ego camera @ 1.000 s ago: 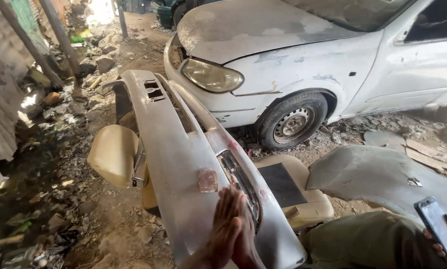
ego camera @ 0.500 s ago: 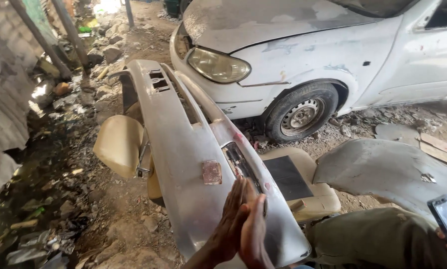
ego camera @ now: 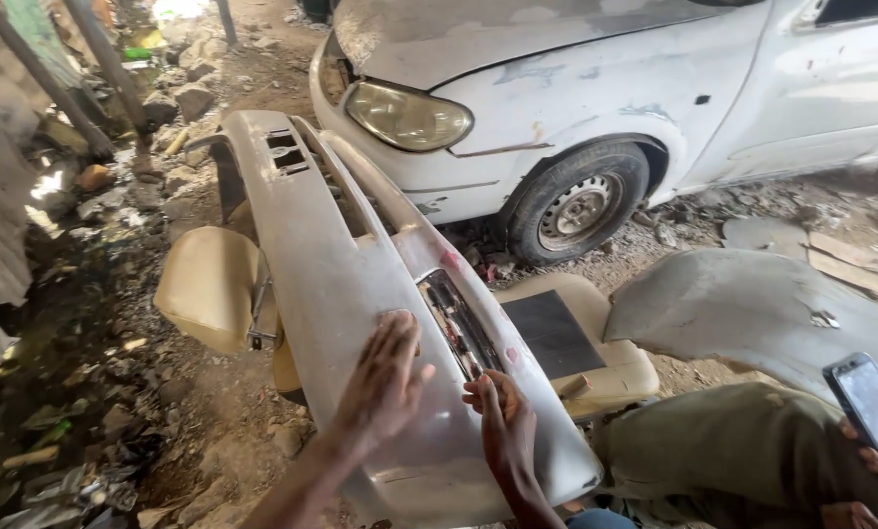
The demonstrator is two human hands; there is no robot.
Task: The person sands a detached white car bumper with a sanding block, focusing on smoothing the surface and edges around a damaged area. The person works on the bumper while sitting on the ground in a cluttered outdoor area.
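My left hand (ego camera: 385,377) lies flat and spread on the grey car bumper (ego camera: 331,284), palm down over a small square of sandpaper (ego camera: 404,323) of which only the far edge shows past my fingertips. It pinches nothing; the pad is pressed under the open fingers. My right hand (ego camera: 502,421) is open too, fingers loosely curled, its edge resting on the bumper skin just beside the long grille slot (ego camera: 458,323).

The bumper lies face up across 2 tan car seats (ego camera: 209,289), running from the near end under my hands to the far end by the white car's (ego camera: 595,88) headlight (ego camera: 407,116). I judge the rubbing-down to be only part done: the skin around my hands is matt grey and dusty, while reddish patches show near the slot and the far end looks no smoother. How much of the near end is finished I cannot tell.

To my right, another person's hand holds a phone (ego camera: 865,416) above a khaki-clad knee (ego camera: 742,451).
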